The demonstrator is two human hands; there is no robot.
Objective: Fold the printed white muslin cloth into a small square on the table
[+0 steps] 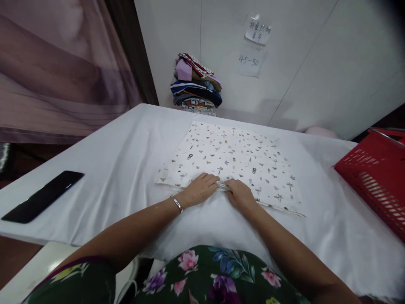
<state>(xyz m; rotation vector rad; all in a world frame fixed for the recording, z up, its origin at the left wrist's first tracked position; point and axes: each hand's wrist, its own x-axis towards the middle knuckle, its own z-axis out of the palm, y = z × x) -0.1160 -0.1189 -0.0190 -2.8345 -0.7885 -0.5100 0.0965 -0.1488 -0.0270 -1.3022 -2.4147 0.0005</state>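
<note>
A white cloth (228, 156) printed with small plants and animals lies folded in layers on the white-covered table. Its near edge is gathered a little at the middle, between my two hands. My left hand (201, 189), with a silver bracelet at the wrist, grips that edge just left of the middle. Close beside it, my right hand (242, 195) pinches the same edge, fingers curled over the layers. The rest of the cloth spreads flat away from me. My thumbs are partly hidden.
A black flat object (44, 196) lies on the table (117, 169) at the left. On the right stands a red plastic basket (373, 169). Folded clothes (196, 84) are stacked beyond the far edge, against a wall with paper signs (257, 31).
</note>
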